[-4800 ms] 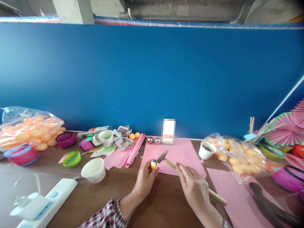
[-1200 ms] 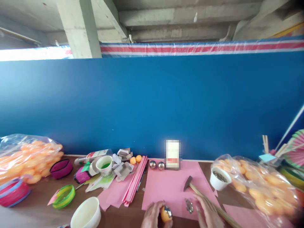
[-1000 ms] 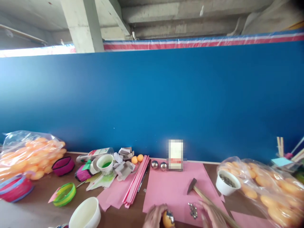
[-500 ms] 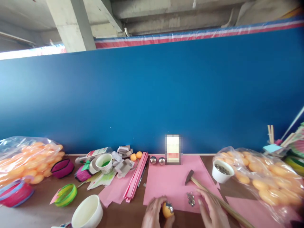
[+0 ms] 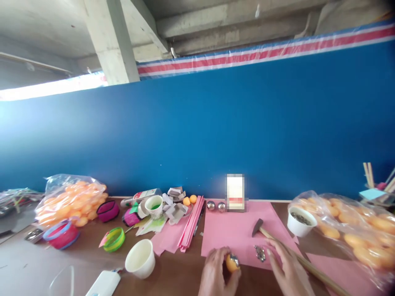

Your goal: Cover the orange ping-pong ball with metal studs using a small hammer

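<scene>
At the front edge of the pink paper (image 5: 236, 230), my left hand (image 5: 214, 273) curls its thumb and fingers round an orange ping-pong ball (image 5: 230, 264). Shiny silver thumbtacks cover the upper part of this ball. My right hand (image 5: 288, 267) is open, thumb and fingers apart, just right of a small heap of silver thumbtacks (image 5: 259, 253) on the paper. A hammer (image 5: 262, 231) lies slantwise there, its wooden handle running behind my right hand. Two silver-covered balls (image 5: 216, 206) rest at the paper's back edge.
A white cup of thumbtacks (image 5: 300, 226) and a bag of orange balls (image 5: 348, 234) stand right. To the left are folded pink strips (image 5: 191, 226), a white cup (image 5: 140, 261), a power bank (image 5: 103, 283) and another ball bag (image 5: 72, 199). A blue panel (image 5: 197, 135) rises behind.
The view has swung left, so the tabletop things appear farther right. My left hand still holds the ball, and my right hand stays beside the tack heap.
</scene>
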Motion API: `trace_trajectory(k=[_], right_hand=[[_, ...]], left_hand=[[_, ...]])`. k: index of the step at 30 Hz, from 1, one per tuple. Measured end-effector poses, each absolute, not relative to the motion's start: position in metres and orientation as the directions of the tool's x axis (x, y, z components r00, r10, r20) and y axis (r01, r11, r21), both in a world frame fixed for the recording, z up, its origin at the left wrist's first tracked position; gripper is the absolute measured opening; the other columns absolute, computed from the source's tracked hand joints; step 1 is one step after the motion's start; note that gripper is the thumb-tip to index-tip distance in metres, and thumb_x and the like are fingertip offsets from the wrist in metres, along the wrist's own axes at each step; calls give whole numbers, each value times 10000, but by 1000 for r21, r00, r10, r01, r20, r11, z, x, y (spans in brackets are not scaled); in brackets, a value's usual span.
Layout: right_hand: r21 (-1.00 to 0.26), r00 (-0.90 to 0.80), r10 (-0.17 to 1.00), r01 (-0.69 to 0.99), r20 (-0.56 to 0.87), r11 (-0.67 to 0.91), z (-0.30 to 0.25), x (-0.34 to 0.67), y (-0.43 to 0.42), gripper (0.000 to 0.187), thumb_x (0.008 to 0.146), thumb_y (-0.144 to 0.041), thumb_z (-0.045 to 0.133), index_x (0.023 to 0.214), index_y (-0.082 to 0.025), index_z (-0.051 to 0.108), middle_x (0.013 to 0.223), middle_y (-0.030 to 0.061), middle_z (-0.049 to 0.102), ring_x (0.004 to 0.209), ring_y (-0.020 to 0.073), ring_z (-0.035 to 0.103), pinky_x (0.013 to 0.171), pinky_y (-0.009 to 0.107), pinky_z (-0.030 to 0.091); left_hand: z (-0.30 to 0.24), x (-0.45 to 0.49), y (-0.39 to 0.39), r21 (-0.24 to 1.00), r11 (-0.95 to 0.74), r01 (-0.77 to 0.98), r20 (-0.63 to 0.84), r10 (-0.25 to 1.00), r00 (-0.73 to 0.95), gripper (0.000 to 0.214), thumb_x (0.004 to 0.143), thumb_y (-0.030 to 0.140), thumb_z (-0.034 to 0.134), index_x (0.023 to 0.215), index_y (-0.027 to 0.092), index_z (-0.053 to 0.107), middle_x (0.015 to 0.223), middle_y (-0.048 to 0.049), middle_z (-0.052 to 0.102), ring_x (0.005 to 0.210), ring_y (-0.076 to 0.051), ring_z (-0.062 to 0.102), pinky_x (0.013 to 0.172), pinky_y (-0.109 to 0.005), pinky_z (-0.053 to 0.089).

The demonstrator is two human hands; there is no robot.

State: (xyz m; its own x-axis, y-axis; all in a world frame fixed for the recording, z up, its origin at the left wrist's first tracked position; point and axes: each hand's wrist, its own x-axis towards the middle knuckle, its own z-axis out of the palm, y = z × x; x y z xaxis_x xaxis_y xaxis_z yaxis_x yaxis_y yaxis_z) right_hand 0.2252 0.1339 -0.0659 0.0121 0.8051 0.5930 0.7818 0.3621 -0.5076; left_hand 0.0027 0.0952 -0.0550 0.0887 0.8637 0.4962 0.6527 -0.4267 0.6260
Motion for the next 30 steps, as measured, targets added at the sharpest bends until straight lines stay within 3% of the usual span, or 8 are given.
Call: trace_trajectory(k=[8,19,30], right_hand=[[-685,114,891,685,438,249,-54,224,136,366,789,-462,414,926,-185,609,859,86,712,701,206,677,622,289,553],[-717,122,923,670,365,195,-49,222,136,399,737,-496,440,922,-184,607,915,98,703,766,227,674,654,293,546],[-701,108,908,674,404,232,-53,223,140,388,732,-484,457,917,-182,616,882,92,708,739,224,676,634,296,547]], left_hand=[[-39,7,86,637,-374,674,407,906,117,342,694,141,601,1034,161,561,963,-97,642,935,-261,572,894,-447,440],[-37,8,85,663,-334,670,373,923,91,288,689,166,622,973,167,580,903,-72,629,875,-243,554,828,-397,445],[-38,7,86,656,-332,678,376,922,88,300,688,181,626,984,174,578,913,-70,631,876,-245,556,825,-396,445]])
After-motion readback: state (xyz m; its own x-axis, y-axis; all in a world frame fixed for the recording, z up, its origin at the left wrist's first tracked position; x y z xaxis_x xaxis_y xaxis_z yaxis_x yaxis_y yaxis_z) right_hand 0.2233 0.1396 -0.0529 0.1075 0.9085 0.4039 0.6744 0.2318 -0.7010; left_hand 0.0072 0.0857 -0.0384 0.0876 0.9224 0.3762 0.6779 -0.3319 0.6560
